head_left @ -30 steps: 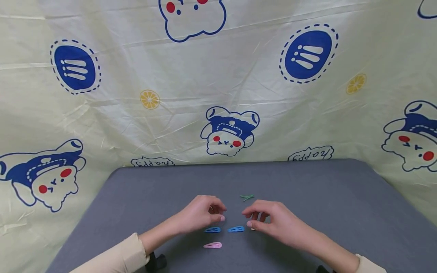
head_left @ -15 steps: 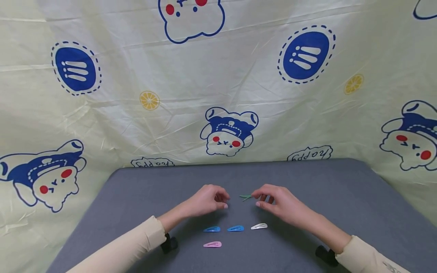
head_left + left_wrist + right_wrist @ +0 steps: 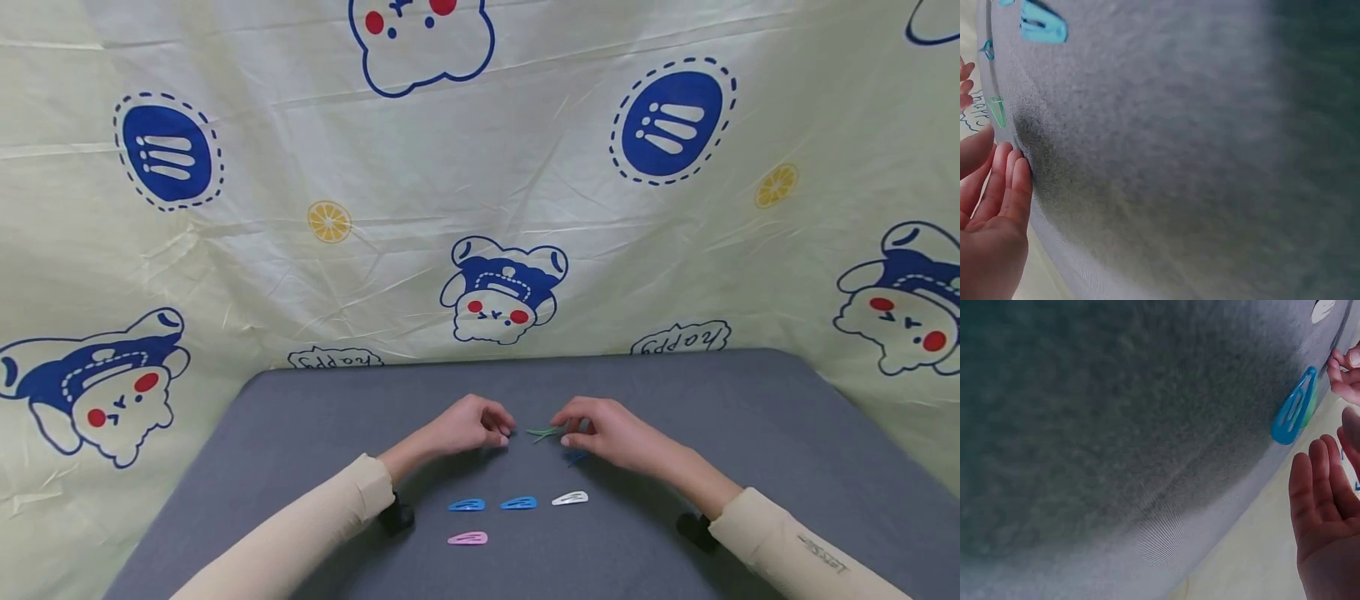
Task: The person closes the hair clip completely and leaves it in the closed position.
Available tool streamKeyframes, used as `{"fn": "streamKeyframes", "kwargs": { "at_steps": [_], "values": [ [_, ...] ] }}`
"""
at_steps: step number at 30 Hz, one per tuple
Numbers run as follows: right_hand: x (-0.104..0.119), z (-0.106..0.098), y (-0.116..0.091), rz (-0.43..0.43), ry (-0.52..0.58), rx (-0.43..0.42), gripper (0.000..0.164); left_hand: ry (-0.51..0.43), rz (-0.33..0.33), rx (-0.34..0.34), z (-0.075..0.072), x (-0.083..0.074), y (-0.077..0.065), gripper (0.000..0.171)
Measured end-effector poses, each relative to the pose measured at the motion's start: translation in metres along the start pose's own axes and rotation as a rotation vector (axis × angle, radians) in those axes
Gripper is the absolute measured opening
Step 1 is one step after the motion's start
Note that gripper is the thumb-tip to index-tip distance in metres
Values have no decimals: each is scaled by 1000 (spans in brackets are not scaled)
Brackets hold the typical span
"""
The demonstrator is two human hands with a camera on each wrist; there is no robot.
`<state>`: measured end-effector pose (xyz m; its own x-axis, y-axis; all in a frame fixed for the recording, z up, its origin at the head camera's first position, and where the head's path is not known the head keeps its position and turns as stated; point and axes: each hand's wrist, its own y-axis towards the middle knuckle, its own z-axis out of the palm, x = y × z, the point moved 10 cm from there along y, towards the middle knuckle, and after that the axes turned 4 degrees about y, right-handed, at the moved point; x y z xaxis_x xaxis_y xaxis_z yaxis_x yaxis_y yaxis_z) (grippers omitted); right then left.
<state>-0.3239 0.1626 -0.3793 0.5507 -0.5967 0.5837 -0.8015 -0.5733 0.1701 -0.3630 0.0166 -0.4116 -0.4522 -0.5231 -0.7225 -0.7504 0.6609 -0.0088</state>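
My left hand (image 3: 474, 423) hovers just left of a green hair clip (image 3: 542, 433), fingers loosely bent with nothing between them. On the other side of that clip is my right hand (image 3: 609, 431), its index fingertip overlapping the clip's right end in the head view. Below the right thumb lies a dark blue hair clip (image 3: 576, 457), partly covered by the hand. The right wrist view has this blue clip (image 3: 1294, 409) in front of the green one (image 3: 1310, 410), with the relaxed right fingers (image 3: 1304, 487) apart from both. In the left wrist view the green clip (image 3: 997, 111) lies beyond the left fingertips.
Nearer the front of the grey table (image 3: 337, 417) lie two light blue snap clips (image 3: 467, 505) and a white clip (image 3: 570, 498) in a row. A pink clip (image 3: 467, 538) sits below the left blue one. A printed curtain (image 3: 480, 167) hangs behind the table.
Both hands have moved away from the near row toward the green clip. The white clip and the dark blue clip, hidden before by the right hand, now show.
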Motion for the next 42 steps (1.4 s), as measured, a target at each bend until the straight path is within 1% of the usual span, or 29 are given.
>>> {"fn": "streamKeyframes", "kwargs": {
  "at_steps": [4, 9, 12, 14, 18, 21, 25, 33, 42],
  "values": [
    [-11, 4, 7, 34, 44, 15, 22, -29, 1, -20, 0, 2, 7, 20],
    [-24, 10, 15, 85, 116, 55, 22, -130, 6, -41, 1, 7, 12, 20],
    [-29, 12, 20, 99, 151, 80, 20, -169, -12, -47, 2, 12, 14, 20],
    [-31, 13, 21, 105, 167, 94, 19, -183, -26, -43, 3, 14, 16, 19],
    [-33, 14, 25, 100, 182, 118, 16, -205, -53, -13, 5, 17, 18, 19],
    [-33, 17, 27, 80, 189, 134, 16, -210, -62, 12, 6, 18, 20, 19],
    [-36, 20, 30, 71, 203, 140, 12, -214, -71, 30, 6, 19, 20, 19],
    [-38, 20, 33, 64, 215, 127, 7, -228, -63, 59, 5, 15, 16, 21],
    [-37, 16, 29, 82, 229, 91, 8, -200, -67, 40, 2, 16, 14, 21]
  ]
}}
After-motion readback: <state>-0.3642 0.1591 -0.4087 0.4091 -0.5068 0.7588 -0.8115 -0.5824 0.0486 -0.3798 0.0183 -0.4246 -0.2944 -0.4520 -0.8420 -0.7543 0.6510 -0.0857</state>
